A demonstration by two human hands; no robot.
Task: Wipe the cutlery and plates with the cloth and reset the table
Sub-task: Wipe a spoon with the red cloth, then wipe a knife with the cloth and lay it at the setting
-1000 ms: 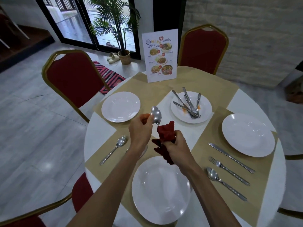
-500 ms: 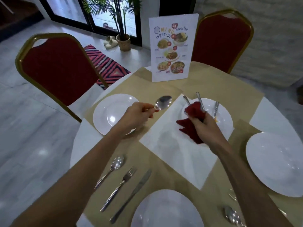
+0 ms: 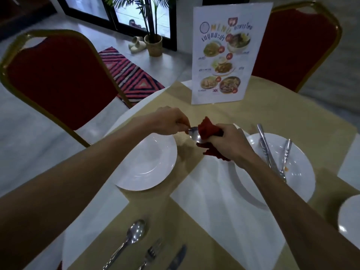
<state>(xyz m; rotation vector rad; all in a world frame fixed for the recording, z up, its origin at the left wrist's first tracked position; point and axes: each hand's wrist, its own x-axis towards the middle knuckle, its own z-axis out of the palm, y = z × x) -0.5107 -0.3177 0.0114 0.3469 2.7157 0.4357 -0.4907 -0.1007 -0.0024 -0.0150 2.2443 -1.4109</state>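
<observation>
Between the empty plate (image 3: 148,162) and the cutlery plate (image 3: 301,173), I hold both forearms extended: left hand (image 3: 167,121) pinches the spoon (image 3: 194,135) by its handle, right hand (image 3: 228,143) grips the red cloth (image 3: 207,126) against its bowl.

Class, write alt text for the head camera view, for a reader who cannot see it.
A person's left hand holds a spoon by its handle while the right hand presses a red cloth to its bowl, above a set table. Nearby are an empty white plate, a second plate holding more cutlery, and a standing menu card.
</observation>
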